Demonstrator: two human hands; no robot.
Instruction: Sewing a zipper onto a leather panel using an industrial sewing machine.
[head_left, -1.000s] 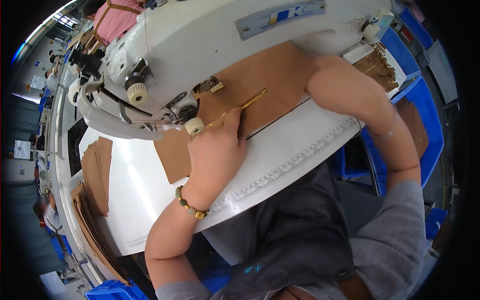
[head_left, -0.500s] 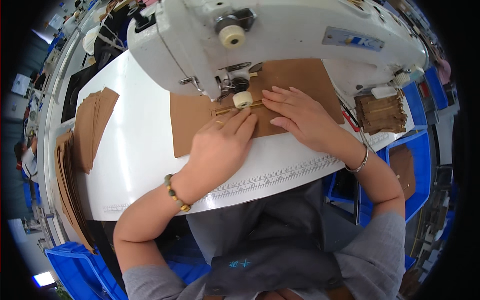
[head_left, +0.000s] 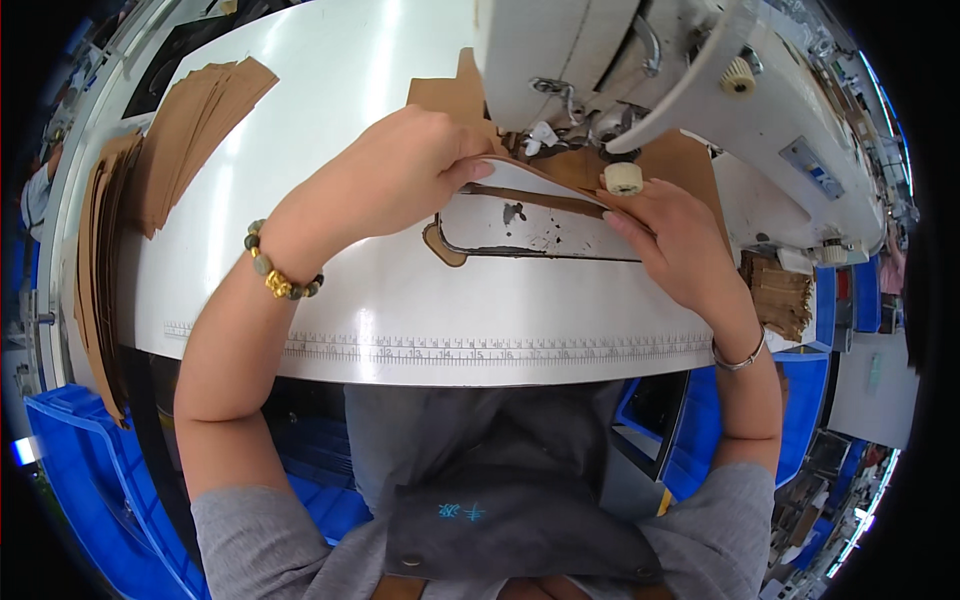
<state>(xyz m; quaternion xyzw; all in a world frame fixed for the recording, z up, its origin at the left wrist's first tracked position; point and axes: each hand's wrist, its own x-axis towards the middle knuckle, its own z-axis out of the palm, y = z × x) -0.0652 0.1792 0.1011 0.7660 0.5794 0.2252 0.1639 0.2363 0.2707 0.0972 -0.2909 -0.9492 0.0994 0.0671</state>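
Curving between left hand and right hand — brown panel, near edge raised.

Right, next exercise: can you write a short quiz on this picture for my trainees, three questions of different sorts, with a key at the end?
1. Multiple choice: on which side is the beaded bracelet worn? A) left; B) right; C) both.
2. True or false: the left hand and the right hand are both on the same brown piece.
3. Fill in: a printed ____ runs along the near edge of the white table.

Key:
1. A
2. True
3. ruler
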